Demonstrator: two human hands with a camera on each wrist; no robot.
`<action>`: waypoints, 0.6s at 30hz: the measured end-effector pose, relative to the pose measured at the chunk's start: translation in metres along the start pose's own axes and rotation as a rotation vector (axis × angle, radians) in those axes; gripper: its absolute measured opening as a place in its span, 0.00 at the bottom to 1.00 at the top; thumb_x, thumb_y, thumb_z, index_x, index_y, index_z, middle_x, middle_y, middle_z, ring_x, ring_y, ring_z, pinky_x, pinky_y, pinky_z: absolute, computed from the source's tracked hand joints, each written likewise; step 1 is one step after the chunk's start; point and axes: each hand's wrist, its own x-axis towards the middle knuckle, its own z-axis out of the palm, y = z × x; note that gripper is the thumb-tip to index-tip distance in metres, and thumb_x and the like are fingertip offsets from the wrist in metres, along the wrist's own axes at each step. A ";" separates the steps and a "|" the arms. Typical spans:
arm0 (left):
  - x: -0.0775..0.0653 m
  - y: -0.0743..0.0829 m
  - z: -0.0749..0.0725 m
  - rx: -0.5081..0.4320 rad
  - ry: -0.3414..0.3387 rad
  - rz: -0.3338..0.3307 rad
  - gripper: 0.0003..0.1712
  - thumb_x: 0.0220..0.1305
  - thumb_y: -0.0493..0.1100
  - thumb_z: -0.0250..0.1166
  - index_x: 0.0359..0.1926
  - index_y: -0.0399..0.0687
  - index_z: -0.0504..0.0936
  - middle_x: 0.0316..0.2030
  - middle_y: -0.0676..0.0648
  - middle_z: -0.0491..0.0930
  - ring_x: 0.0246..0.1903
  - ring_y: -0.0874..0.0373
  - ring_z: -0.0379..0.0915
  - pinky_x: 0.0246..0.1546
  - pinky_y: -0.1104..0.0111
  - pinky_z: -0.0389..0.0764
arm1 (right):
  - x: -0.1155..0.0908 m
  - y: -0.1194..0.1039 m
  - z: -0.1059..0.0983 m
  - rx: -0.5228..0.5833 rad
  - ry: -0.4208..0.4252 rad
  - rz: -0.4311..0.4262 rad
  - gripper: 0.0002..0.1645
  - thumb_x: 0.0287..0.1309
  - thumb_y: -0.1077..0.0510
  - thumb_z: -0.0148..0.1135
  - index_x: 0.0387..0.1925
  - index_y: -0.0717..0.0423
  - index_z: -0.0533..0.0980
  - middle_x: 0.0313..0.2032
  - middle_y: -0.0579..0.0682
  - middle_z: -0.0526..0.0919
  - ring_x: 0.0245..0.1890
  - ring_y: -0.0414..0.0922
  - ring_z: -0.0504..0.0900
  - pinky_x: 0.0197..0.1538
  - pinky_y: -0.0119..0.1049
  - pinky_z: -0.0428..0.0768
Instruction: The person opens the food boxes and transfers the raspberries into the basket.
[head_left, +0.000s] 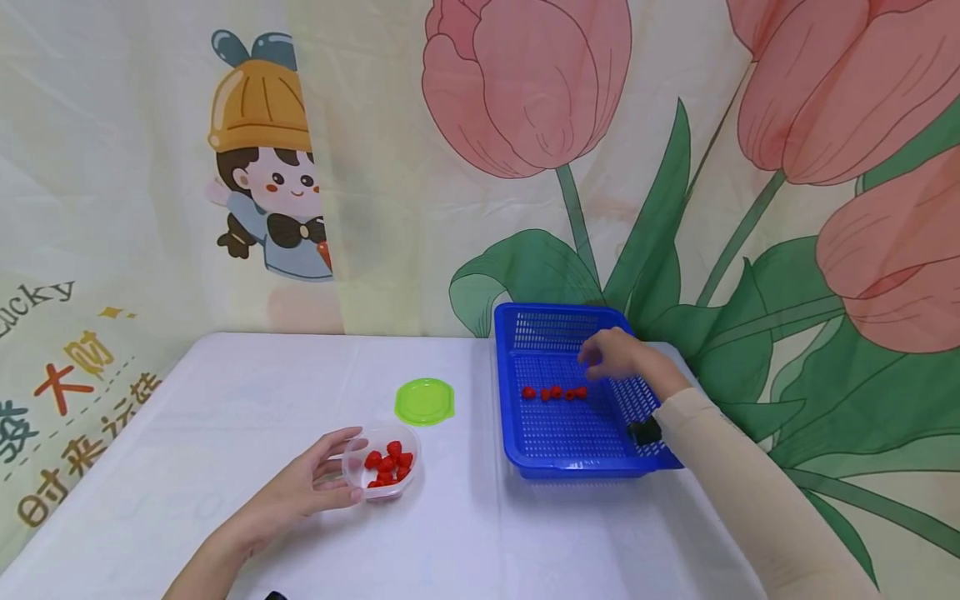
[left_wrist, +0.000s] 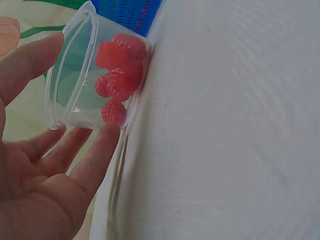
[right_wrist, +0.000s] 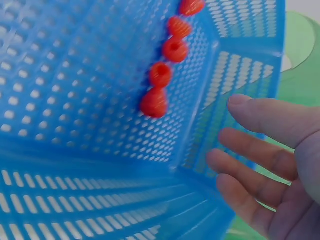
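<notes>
My left hand (head_left: 318, 479) holds a clear round plastic cup (left_wrist: 75, 107), thumb at its rim and fingers along its side. Several red raspberries (head_left: 386, 464) lie at the bottom of this cup, which stands on the table. Over the blue perforated basket (head_left: 555, 433), my right hand (head_left: 615, 354) hovers with nothing between its loosely bent fingers. In the right wrist view that hand is near the basket's side wall. Below it, a row of several raspberries (right_wrist: 160, 75) lies on the basket floor, some with their hollow ends showing.
A green lid (head_left: 425, 402) lies flat on the white-covered table (head_left: 247, 400), between the cup and the basket and farther back. Behind the table hangs a printed cloth (head_left: 390, 167) with tulips and a cartoon figure. The basket's raised walls surround the row.
</notes>
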 end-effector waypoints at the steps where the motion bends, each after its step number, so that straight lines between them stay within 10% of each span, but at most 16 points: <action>1: 0.000 0.000 0.000 0.002 0.000 -0.002 0.51 0.65 0.48 0.77 0.82 0.57 0.58 0.78 0.41 0.64 0.75 0.37 0.61 0.57 0.79 0.75 | -0.001 -0.003 -0.002 0.004 0.011 -0.011 0.18 0.66 0.61 0.72 0.55 0.61 0.85 0.50 0.57 0.89 0.53 0.56 0.86 0.57 0.51 0.85; 18: -0.001 0.001 0.001 -0.010 -0.003 0.004 0.51 0.65 0.47 0.77 0.82 0.57 0.58 0.78 0.42 0.64 0.76 0.37 0.60 0.58 0.79 0.76 | -0.005 -0.091 -0.018 0.096 0.121 -0.204 0.21 0.66 0.58 0.73 0.59 0.57 0.84 0.55 0.52 0.88 0.54 0.52 0.86 0.59 0.48 0.85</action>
